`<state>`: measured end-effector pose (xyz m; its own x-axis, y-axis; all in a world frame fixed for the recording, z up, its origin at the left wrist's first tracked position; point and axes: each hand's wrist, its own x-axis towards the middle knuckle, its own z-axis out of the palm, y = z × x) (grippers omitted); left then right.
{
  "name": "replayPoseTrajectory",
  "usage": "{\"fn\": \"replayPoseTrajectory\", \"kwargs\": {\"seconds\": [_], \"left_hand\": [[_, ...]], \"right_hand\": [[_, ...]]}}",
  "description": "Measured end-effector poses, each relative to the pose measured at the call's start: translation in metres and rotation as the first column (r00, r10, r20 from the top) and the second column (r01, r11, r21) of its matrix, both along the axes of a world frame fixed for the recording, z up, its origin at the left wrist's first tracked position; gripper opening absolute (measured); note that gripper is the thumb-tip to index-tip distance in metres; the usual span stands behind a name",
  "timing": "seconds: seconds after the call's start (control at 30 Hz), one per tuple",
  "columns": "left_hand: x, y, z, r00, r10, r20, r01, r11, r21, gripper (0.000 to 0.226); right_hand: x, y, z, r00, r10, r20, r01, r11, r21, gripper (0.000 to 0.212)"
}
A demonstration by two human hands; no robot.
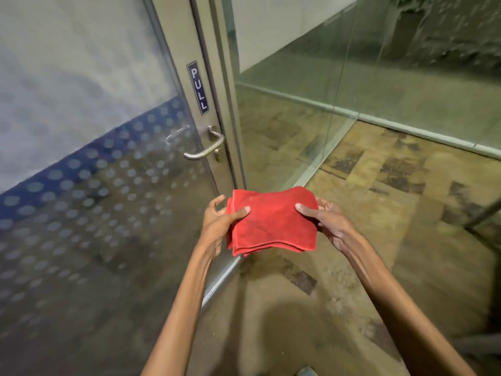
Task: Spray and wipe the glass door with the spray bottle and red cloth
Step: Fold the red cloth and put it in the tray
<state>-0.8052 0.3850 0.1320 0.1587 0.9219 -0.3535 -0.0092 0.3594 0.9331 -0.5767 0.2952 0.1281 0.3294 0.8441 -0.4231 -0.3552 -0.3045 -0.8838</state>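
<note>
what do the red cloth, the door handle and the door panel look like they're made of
Red cloth: soft fabric, probably microfibre; matte, fuzzy nap, folded in limp layers.
Door handle: metal, likely brushed steel or aluminium; dull silver sheen.
Glass door: glass with a frosted film and dot pattern; hazy above, clearer below.

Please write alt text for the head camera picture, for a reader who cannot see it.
A left hand and a right hand hold a folded red cloth by its sides, thumbs on top, in front of a frosted, dotted glass door. The door frame bears a lever handle and a PULL sign.
</note>
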Motion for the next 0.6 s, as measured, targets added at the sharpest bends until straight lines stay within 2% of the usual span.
{"fn": "replayPoseTrajectory", "kwargs": {"seconds": [0.07,0.17,0.27,0.37,0.6], "left_hand": [[0.036,-0.001,-0.002,0.998,-0.057,0.017,0.056,0.998,0.014,0.086],[0.086,-0.003,-0.003,0.981,-0.193,0.007,0.192,0.979,0.064,0.088],[0.135,-0.005,0.001,0.918,-0.395,-0.019,0.395,0.912,0.115,0.106],[0.183,-0.014,0.008,0.843,-0.526,-0.114,0.538,0.818,0.202,0.118],[0.287,-0.035,0.005,0.742,-0.601,-0.296,0.668,0.623,0.407,0.096]], "right_hand": [[0.03,-0.013,-0.001,0.997,-0.071,0.02,0.07,0.997,0.009,0.056],[0.071,-0.037,-0.001,0.981,-0.186,0.057,0.185,0.982,0.027,0.081],[0.111,-0.062,-0.001,0.961,-0.245,0.126,0.239,0.969,0.061,0.097],[0.144,-0.09,-0.003,0.927,-0.312,0.208,0.305,0.95,0.066,0.094],[0.206,-0.138,-0.011,0.794,-0.457,0.4,0.483,0.875,0.042,0.066]]}}
